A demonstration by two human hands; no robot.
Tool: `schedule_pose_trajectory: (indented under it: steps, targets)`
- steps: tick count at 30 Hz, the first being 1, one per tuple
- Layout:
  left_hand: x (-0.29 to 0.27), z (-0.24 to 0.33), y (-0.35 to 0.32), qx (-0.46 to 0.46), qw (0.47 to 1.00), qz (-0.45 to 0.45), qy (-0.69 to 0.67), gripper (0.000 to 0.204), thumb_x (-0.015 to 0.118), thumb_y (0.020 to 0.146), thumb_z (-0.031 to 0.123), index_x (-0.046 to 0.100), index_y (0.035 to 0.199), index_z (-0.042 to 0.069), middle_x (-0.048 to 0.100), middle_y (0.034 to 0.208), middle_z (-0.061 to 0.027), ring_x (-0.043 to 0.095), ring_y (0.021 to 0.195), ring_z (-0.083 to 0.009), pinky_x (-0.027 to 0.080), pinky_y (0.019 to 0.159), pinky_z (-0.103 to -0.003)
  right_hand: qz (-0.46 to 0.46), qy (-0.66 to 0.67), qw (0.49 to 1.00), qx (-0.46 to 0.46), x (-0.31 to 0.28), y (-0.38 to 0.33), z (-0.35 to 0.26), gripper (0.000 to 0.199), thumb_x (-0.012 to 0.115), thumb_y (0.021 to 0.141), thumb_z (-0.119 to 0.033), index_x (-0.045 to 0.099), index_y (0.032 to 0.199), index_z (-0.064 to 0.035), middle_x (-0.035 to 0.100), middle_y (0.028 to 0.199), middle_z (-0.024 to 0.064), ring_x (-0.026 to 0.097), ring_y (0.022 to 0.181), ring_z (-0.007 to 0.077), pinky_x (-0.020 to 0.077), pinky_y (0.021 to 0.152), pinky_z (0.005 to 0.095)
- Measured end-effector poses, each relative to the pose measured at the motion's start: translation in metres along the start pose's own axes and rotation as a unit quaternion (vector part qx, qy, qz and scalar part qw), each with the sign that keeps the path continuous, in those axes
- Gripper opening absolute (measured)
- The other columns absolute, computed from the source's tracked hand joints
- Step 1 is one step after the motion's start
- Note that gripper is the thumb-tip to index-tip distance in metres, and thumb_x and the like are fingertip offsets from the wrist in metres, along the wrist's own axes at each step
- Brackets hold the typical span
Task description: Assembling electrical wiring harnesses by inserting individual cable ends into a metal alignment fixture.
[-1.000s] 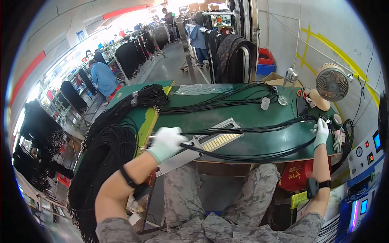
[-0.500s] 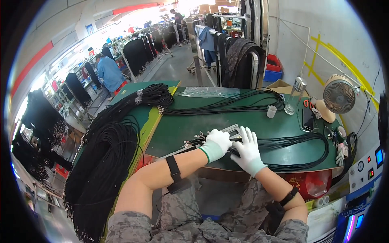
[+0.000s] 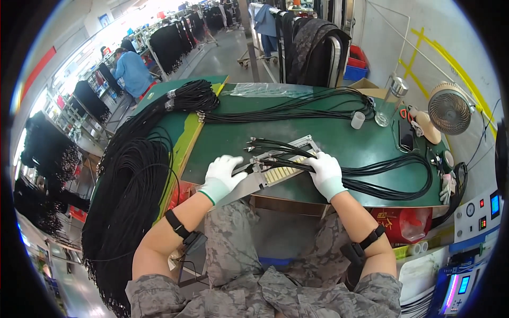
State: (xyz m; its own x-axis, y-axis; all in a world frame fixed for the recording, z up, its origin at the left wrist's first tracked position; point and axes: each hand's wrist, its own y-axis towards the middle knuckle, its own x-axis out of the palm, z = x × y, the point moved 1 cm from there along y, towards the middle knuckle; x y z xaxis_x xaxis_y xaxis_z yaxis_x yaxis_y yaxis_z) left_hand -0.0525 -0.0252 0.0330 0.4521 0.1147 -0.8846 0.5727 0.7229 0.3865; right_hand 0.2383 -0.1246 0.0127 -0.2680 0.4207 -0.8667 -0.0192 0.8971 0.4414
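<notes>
Two hands in white knit gloves, palms down on a green work mat (image 3: 328,132). Left hand (image 3: 222,177): fingers slightly spread, lying flat on the near end of a grey metal comb jig (image 3: 273,168), gripping nothing. Right hand (image 3: 326,172): fingers close together, pressing a bundle of thin black cables (image 3: 387,177) down across the jig's toothed part; whether they curl round the bundle cannot be told.

Cables: smooth, round, black, with small metal plug ends fanned out just beyond the jig toward the left; the bundle runs under the right fingers, sweeps right and loops back in a long oval near the mat's right edge.

Black wrist strap on each forearm.

Further out:
- second cable bundle (image 3: 297,108), lying across the far side of the mat;
- large hank of black cables (image 3: 132,196), draped over the table's left edge;
- small white cylinder (image 3: 358,120), upright;
- clear bottle (image 3: 391,100) with metal cap, just beside the cylinder;
- round beige fan (image 3: 449,107), far right;
- red box (image 3: 405,222) under the right table edge.
</notes>
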Motion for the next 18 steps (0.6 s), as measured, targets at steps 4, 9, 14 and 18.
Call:
schedule_pose_trajectory:
  steps: [4,9,14,18]
  targets:
    - [-0.01,-0.019,-0.012,-0.056,0.995,-0.082,0.024,0.037,0.07,0.076,0.034,0.064,0.105,0.012,0.062,0.099,-0.011,0.058,0.095,-0.0309,0.047,0.083,-0.04,0.056,0.023,0.998,-0.019,0.003,0.005,0.0,0.026,0.069,0.069,-0.008,0.067,0.093,-0.0143,0.058,0.084,0.0123,0.058,0.084,0.0345,0.0469,0.073,0.0444]
    - [-0.001,-0.003,0.007,-0.048,0.977,-0.196,0.067,0.037,0.061,0.083,0.04,0.061,0.108,0.013,0.065,0.096,-0.0143,0.062,0.092,-0.0329,0.049,0.079,-0.043,0.078,0.028,0.996,-0.008,0.001,-0.007,0.008,0.023,0.068,0.068,-0.006,0.067,0.088,-0.0164,0.058,0.082,0.0117,0.057,0.08,0.0337,0.0466,0.069,0.0421]
    - [-0.02,0.018,-0.008,-0.064,0.967,-0.235,0.079,0.049,0.054,0.087,0.037,0.048,0.131,0.017,0.066,0.094,-0.0153,0.064,0.086,-0.0344,0.051,0.074,-0.045,0.057,0.04,0.998,0.004,-0.011,-0.008,0.004,0.024,0.07,0.067,-0.009,0.068,0.09,-0.0158,0.058,0.084,0.0104,0.058,0.082,0.0332,0.0469,0.071,0.0418]
    - [-0.004,0.033,-0.036,-0.09,0.969,-0.225,0.046,0.06,0.05,0.088,0.034,0.034,0.143,0.015,0.066,0.085,-0.0168,0.065,0.077,-0.0363,0.051,0.069,-0.046,0.01,0.014,1.0,0.005,-0.007,-0.011,0.017,0.027,0.074,0.068,-0.015,0.069,0.095,-0.016,0.058,0.087,0.0101,0.057,0.085,0.0327,0.0466,0.073,0.0422]
